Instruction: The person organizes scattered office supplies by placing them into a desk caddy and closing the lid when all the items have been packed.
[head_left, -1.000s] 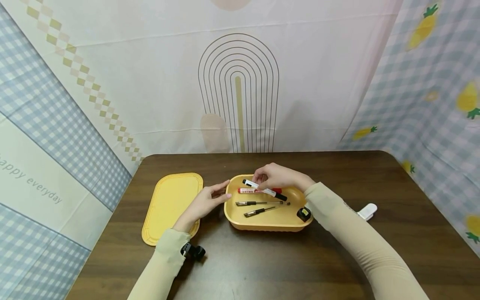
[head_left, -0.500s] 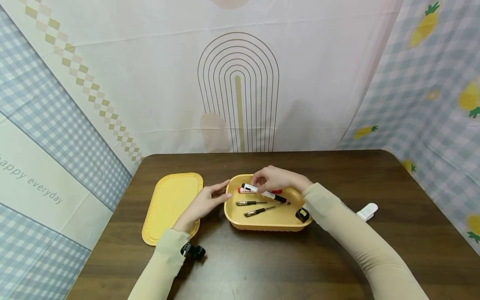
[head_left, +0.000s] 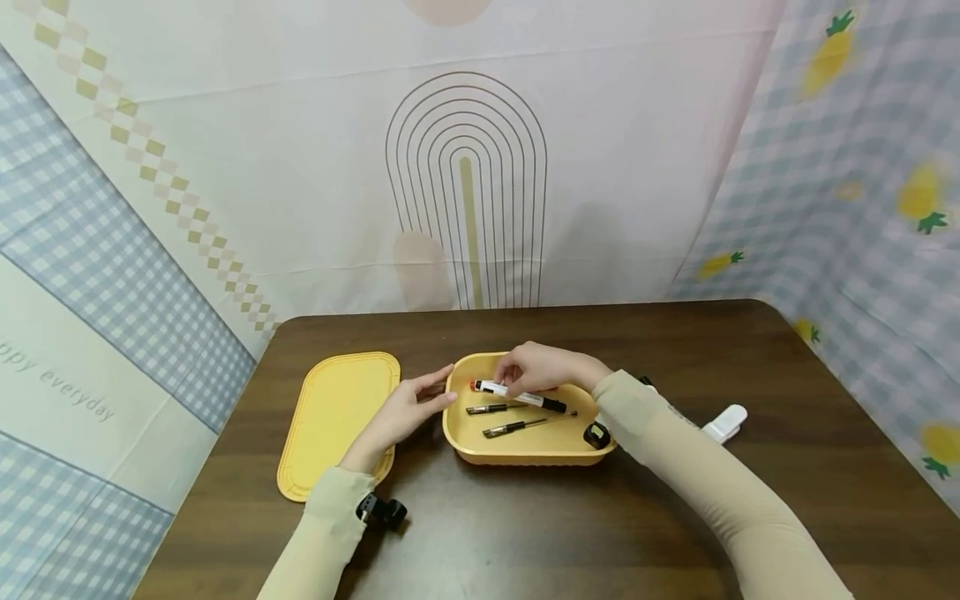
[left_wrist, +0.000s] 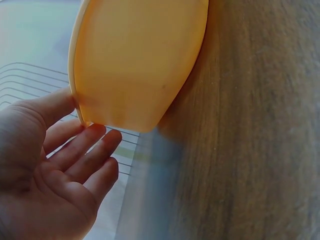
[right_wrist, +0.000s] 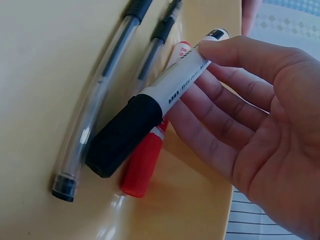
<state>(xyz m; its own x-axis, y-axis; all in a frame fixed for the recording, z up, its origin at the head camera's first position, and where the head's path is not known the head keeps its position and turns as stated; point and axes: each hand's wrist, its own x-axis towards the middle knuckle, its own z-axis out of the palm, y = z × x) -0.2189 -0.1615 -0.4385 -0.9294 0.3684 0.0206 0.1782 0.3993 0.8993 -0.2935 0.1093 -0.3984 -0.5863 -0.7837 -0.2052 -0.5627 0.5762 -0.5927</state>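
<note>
My right hand [head_left: 536,367] is over a yellow plastic box [head_left: 480,458], pinching a white marker with a black cap [head_left: 532,400] between thumb and fingers. Tilted, the marker overlaps a red marker [right_wrist: 142,170] lying in the box. Two clear gel pens with black grips, a nearer pen [head_left: 510,428] and a farther pen [head_left: 483,409], lie beside it on the box floor. My left hand [head_left: 399,412] holds the box at its left end, thumb at the rim [left_wrist: 73,85] and the other fingers against the outer wall.
A small black object with a yellow label [head_left: 597,435] sits in the box's front right corner. Left of the box lies a flat yellow lid [head_left: 341,417]. A white object [head_left: 725,423] rests on the brown table [head_left: 525,533], partly behind my right sleeve.
My right hand has lowered the white marker a little toward the box floor, and it now covers most of the red marker. My left hand stays at the rim. The head view has shifted slightly.
</note>
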